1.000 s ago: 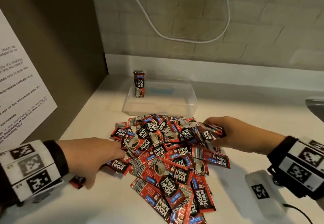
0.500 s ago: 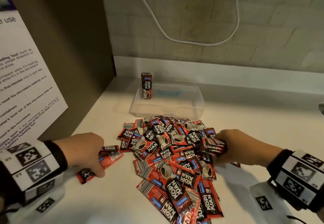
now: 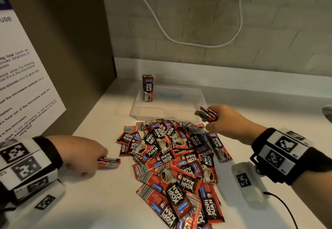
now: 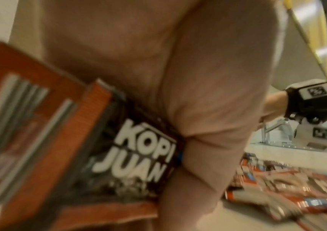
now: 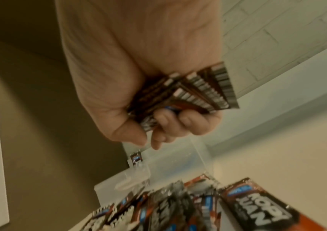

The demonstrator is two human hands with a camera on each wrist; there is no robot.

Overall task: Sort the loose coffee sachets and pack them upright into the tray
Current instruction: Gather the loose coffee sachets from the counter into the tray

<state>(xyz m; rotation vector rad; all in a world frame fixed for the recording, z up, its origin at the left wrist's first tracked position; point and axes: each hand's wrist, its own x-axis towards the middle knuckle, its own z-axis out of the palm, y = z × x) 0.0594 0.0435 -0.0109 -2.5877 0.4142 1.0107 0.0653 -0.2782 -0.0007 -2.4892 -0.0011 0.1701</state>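
A heap of red and black coffee sachets [image 3: 172, 158] lies on the white counter in front of a clear plastic tray [image 3: 195, 101]. A few sachets [image 3: 147, 88] stand upright in the tray's far left corner. My left hand [image 3: 86, 157] grips a small bundle of sachets [image 3: 108, 162] just left of the heap; the left wrist view shows that bundle [image 4: 131, 157] against my palm. My right hand [image 3: 228, 121] is raised over the heap's right edge by the tray's near right corner, its fingers curled round a stack of sachets [image 3: 206, 114], seen edge-on as the stack [image 5: 186, 92] in the right wrist view.
A dark cabinet side [image 3: 59, 49] carrying a printed notice [image 3: 23, 85] walls off the left. A tiled wall with a hanging white cable [image 3: 188, 42] runs behind the tray. A metal object [image 3: 327, 110] shows at the right edge. Bare counter [image 3: 100, 201] lies front left.
My right hand has lifted its stack off the heap and moved toward the tray. My left hand has gathered its sachets into a bundle and shifted toward the heap.
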